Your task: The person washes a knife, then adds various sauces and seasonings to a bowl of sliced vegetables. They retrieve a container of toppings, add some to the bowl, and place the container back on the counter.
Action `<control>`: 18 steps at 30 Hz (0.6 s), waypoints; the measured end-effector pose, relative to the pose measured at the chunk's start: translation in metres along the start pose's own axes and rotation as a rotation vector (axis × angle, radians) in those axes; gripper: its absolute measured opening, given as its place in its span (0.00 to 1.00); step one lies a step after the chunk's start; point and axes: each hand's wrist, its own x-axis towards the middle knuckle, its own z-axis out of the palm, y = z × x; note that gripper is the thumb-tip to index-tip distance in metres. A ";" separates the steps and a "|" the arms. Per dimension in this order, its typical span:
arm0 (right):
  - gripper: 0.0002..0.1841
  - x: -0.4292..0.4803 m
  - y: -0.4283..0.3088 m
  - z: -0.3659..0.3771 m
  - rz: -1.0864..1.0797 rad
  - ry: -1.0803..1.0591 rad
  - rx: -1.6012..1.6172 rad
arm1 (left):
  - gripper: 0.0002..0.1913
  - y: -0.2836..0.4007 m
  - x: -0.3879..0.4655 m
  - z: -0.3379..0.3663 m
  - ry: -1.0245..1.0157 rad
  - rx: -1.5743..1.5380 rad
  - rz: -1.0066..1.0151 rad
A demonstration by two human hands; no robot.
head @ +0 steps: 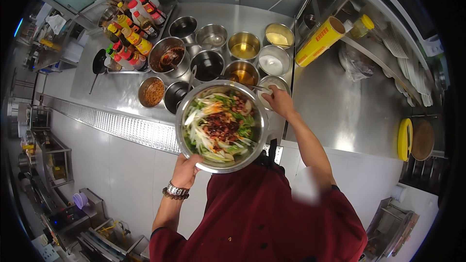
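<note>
My left hand [186,170] grips the near rim of a stainless steel mixing bowl [179,131], held up in front of my chest. Inside lie shredded scallion, green leaves, nuts and a dark red chili sauce [221,127]. To the right of the bowl, my right hand [279,101] is closed on the handle of a metal spoon [259,88], above a pot of white powder [275,82]. The spoon reaches left toward a pot of amber liquid [241,73]; where its bowl ends is hard to tell. Another pot of white powder [270,63] stands just beyond.
More steel pots hold dark liquid [207,65], yellow oil [244,45], chili sauce [167,56] and chopped nuts [153,92]. Sauce bottles [133,42] crowd a tray at the left. On the right are a yellow box roll [320,42], a shelf of plates [404,58] and the steel counter [338,112].
</note>
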 end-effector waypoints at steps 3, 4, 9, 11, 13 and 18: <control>0.20 0.016 0.026 0.037 -0.156 0.147 0.117 | 0.17 0.008 -0.002 -0.012 0.048 -0.094 0.014; 0.19 0.025 0.019 0.043 -0.039 0.117 0.327 | 0.17 0.007 0.000 -0.020 0.053 -0.115 0.020; 0.16 0.046 -0.023 0.059 0.282 0.042 0.938 | 0.19 0.009 0.007 -0.040 0.061 -0.119 0.002; 0.16 0.049 -0.020 0.066 0.217 0.091 0.802 | 0.20 0.006 0.013 -0.044 0.070 -0.124 -0.012; 0.16 0.045 -0.025 0.056 0.087 0.160 0.536 | 0.20 0.007 0.015 -0.044 0.058 -0.140 -0.005; 0.15 0.026 -0.039 0.013 0.157 0.236 0.671 | 0.20 0.009 0.032 -0.053 -0.007 -0.105 -0.026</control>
